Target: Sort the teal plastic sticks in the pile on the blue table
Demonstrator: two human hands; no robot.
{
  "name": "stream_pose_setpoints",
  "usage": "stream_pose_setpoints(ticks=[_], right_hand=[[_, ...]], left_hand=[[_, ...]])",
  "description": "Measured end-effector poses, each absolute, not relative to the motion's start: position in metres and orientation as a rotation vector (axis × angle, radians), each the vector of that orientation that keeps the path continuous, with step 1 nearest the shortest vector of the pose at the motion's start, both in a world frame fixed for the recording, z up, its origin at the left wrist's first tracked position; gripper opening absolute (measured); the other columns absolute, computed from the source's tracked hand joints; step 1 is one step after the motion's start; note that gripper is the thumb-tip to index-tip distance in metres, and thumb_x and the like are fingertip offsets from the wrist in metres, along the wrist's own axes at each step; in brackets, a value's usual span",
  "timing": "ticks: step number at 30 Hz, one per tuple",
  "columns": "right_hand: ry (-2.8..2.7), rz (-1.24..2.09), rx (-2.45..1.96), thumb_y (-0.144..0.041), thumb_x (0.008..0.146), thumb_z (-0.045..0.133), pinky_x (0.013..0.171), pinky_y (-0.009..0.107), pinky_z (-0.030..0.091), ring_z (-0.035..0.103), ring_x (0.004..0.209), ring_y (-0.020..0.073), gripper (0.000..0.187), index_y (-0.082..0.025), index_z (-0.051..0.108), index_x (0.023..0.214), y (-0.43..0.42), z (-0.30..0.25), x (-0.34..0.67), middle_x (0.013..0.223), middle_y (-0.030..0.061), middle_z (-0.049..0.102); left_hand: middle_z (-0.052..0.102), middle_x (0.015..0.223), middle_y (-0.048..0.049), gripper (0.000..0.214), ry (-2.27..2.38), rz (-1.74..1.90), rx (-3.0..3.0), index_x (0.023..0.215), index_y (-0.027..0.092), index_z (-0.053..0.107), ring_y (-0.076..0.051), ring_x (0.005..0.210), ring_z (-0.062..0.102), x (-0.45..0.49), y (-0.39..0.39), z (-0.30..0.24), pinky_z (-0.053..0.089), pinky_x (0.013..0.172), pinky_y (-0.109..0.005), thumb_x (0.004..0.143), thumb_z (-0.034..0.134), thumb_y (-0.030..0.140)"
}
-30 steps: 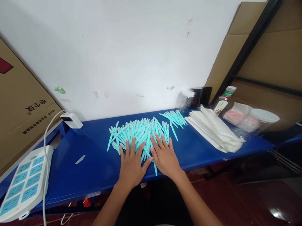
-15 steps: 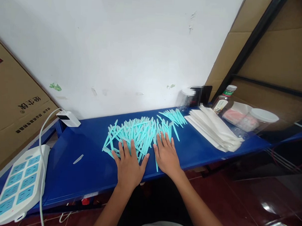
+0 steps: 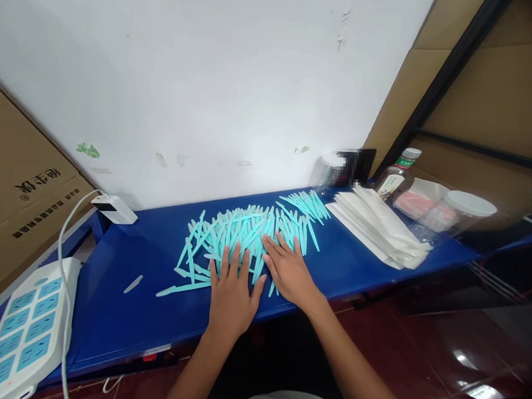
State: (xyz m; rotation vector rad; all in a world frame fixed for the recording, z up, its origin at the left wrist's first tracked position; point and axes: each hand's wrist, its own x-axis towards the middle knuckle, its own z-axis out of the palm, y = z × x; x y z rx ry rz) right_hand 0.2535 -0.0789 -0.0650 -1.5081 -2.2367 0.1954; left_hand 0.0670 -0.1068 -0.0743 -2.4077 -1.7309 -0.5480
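A heap of slim turquoise eyebrow razors (image 3: 233,227) with pale, whitish ends lies on the blue table (image 3: 158,242), many pointing away from me. My left hand (image 3: 232,298) rests palm down on the near edge of the heap, fingers spread. Just to its right, my right hand (image 3: 289,271) lies flat over the near right part, its fingers stretched out and angled left. Neither hand grips anything. A smaller fanned group of the same razors (image 3: 307,204) sits at the back right. One razor (image 3: 183,288) sticks out leftward beside my left hand.
A stack of white paper sleeves (image 3: 379,228) lies on the right, near a brown-labelled bottle (image 3: 392,178) and a white-lidded clear jar (image 3: 468,205). On the left are a power strip (image 3: 26,330), a white charger (image 3: 114,209) and a small pale translucent piece (image 3: 133,283).
My right hand has shifted left, its fingers now slanting toward the heap's middle. My left hand has moved slightly right. Some razors at the heap's left edge have turned and spread outward.
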Motion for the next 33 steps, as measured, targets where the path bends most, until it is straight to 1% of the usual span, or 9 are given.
stream_pose_setpoints(ticks=[3, 8, 11, 14, 18, 23, 28, 30, 33], right_hand=[[-2.325, 0.246, -1.330, -0.030, 0.115, 0.027, 0.133, 0.063, 0.007, 0.023, 0.162, 0.0233, 0.055, -0.029, 0.027, 0.170, -0.074, -0.062, 0.259, 0.168, -0.0002, 0.042], [-2.289, 0.236, -1.336, -0.026, 0.113, 0.031, 0.135, 0.057, 0.012, 0.034, 0.159, 0.0215, 0.053, -0.023, 0.039, 0.166, -0.074, -0.062, 0.259, 0.166, 0.0041, 0.046], [-2.187, 0.174, -1.477, -0.032, 0.113, 0.034, 0.134, 0.054, 0.019, 0.033, 0.159, 0.0247, 0.053, -0.015, 0.046, 0.162, -0.075, -0.067, 0.257, 0.165, 0.0103, 0.047], [-2.121, 0.109, -1.589, -0.032, 0.112, 0.035, 0.134, 0.057, 0.020, 0.028, 0.161, 0.0286, 0.054, -0.012, 0.049, 0.160, -0.075, -0.071, 0.256, 0.164, 0.0120, 0.047], [-2.096, 0.069, -1.676, -0.027, 0.109, 0.034, 0.133, 0.064, 0.014, 0.021, 0.163, 0.0307, 0.057, -0.015, 0.043, 0.164, -0.076, -0.074, 0.257, 0.167, 0.0103, 0.044], [-2.075, 0.142, -1.671, -0.026, 0.112, 0.025, 0.133, 0.059, 0.017, 0.019, 0.163, 0.0271, 0.059, -0.018, 0.032, 0.170, -0.074, -0.075, 0.258, 0.170, 0.0097, 0.038], [-2.047, 0.208, -1.626, -0.044, 0.114, 0.023, 0.132, 0.056, 0.022, 0.013, 0.165, 0.0263, 0.061, -0.022, 0.024, 0.172, -0.073, -0.074, 0.260, 0.175, 0.0068, 0.026], [-2.104, 0.203, -1.624, -0.050, 0.114, 0.024, 0.133, 0.058, 0.017, 0.008, 0.165, 0.0274, 0.064, -0.024, 0.019, 0.173, -0.074, -0.072, 0.260, 0.176, 0.0053, 0.021], [-2.225, 0.189, -1.596, -0.053, 0.113, 0.025, 0.133, 0.062, 0.007, 0.009, 0.165, 0.0284, 0.063, -0.031, 0.019, 0.172, -0.075, -0.070, 0.260, 0.177, 0.0018, 0.020]], left_hand=[[0.022, 0.176, -0.0132, 0.072, -1.745, -0.578, -2.371, 0.166, 0.020, 0.037, -0.042, 0.163, 0.011, 0.067, -0.109, -0.073, 0.015, 0.126, -0.075, 0.106, 0.046, 0.057], [0.021, 0.177, -0.0049, 0.062, -1.654, -0.549, -2.473, 0.168, 0.033, 0.033, -0.037, 0.164, 0.013, 0.067, -0.108, -0.071, 0.017, 0.128, -0.071, 0.108, 0.044, 0.047], [0.024, 0.176, -0.0065, 0.061, -1.698, -0.566, -2.448, 0.166, 0.030, 0.039, -0.038, 0.163, 0.017, 0.068, -0.108, -0.071, 0.015, 0.129, -0.070, 0.108, 0.045, 0.047], [0.024, 0.176, -0.0089, 0.063, -1.760, -0.598, -2.395, 0.165, 0.027, 0.042, -0.040, 0.163, 0.017, 0.070, -0.109, -0.072, 0.013, 0.129, -0.071, 0.106, 0.049, 0.049], [0.022, 0.177, -0.0097, 0.067, -1.791, -0.622, -2.363, 0.166, 0.026, 0.039, -0.042, 0.163, 0.014, 0.070, -0.109, -0.071, 0.014, 0.128, -0.072, 0.105, 0.051, 0.050], [0.021, 0.177, -0.0042, 0.063, -1.725, -0.582, -2.445, 0.166, 0.034, 0.038, -0.041, 0.163, 0.013, 0.069, -0.107, -0.071, 0.016, 0.128, -0.073, 0.106, 0.049, 0.049], [0.027, 0.175, -0.0004, 0.058, -1.617, -0.504, -2.526, 0.167, 0.040, 0.032, -0.038, 0.164, 0.014, 0.068, -0.105, -0.068, 0.015, 0.127, -0.075, 0.110, 0.042, 0.040], [0.028, 0.175, -0.0008, 0.057, -1.552, -0.477, -2.593, 0.168, 0.037, 0.031, -0.034, 0.164, 0.017, 0.068, -0.103, -0.066, 0.015, 0.129, -0.072, 0.111, 0.039, 0.035], [0.025, 0.176, -0.0047, 0.057, -1.451, -0.477, -2.723, 0.168, 0.028, 0.031, -0.028, 0.163, 0.022, 0.066, -0.102, -0.065, 0.023, 0.132, -0.060, 0.112, 0.037, 0.034]])
